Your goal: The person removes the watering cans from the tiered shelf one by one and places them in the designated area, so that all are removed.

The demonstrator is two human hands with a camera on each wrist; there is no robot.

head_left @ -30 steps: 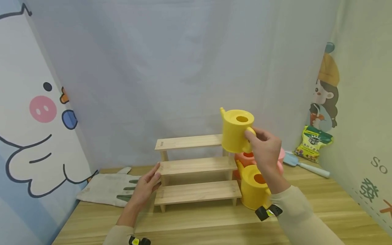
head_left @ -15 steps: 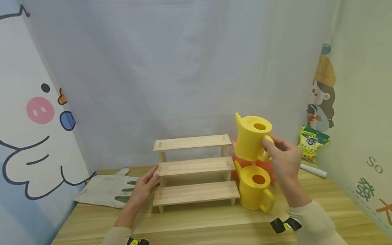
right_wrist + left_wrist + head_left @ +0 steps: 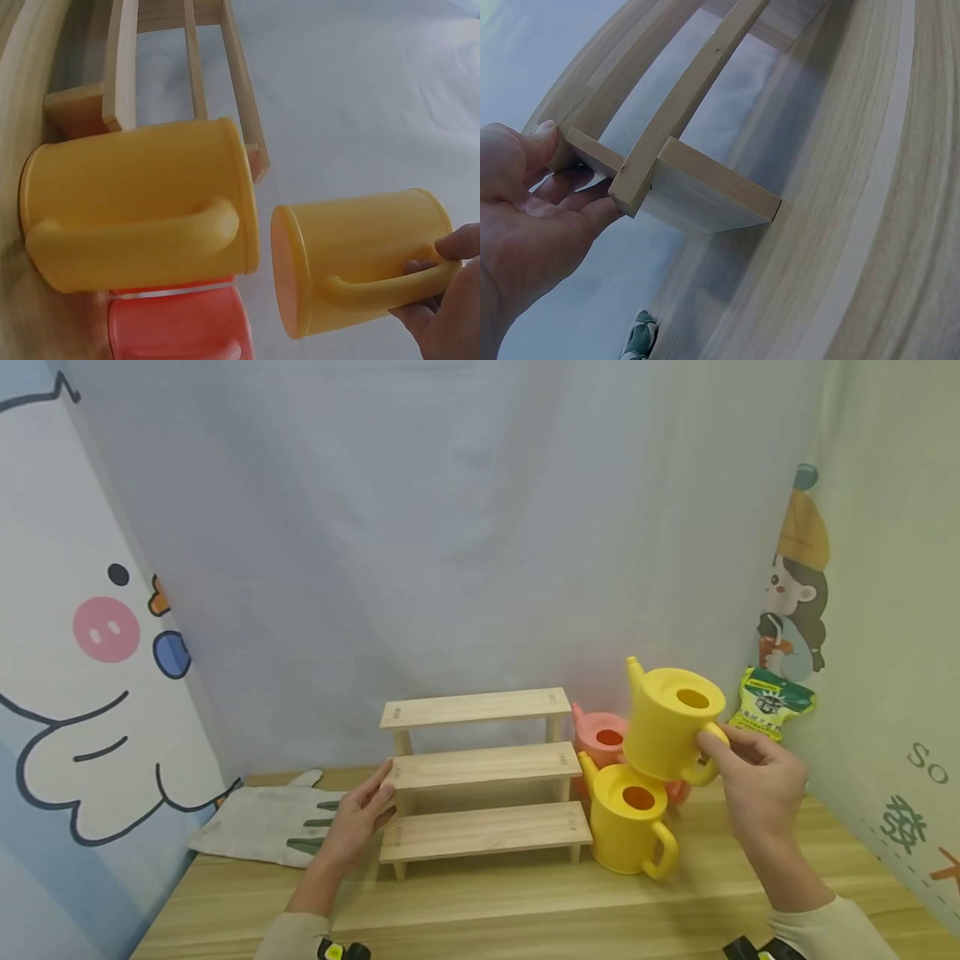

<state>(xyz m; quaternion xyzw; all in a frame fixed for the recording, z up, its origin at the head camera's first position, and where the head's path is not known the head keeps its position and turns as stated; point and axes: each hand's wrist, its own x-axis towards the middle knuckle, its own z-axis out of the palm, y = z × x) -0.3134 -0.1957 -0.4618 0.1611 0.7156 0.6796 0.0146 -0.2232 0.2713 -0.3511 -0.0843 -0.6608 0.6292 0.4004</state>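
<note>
My right hand (image 3: 768,789) grips the handle of a yellow watering can (image 3: 663,727), holding it in the air, slightly tilted. Below it, a second yellow watering can (image 3: 622,839) stands on the table beside the right end of a three-tier wooden shelf (image 3: 483,767). Behind these cans, pink (image 3: 592,732) shows from at least one more watering can, mostly hidden. With thumb above and fingers beneath, my left hand (image 3: 544,217) holds the left end of the shelf at its middle tier.
A white glove with green-tipped fingers (image 3: 258,822) lies left of the shelf. At the back right, a green and yellow packet (image 3: 768,702) leans near the wall. A pale curtain (image 3: 450,527) hangs behind the wooden table (image 3: 465,910).
My right hand has carried the yellow watering can rightward and lower, away from above the shelf's right end. The left hand stays at the shelf.
</note>
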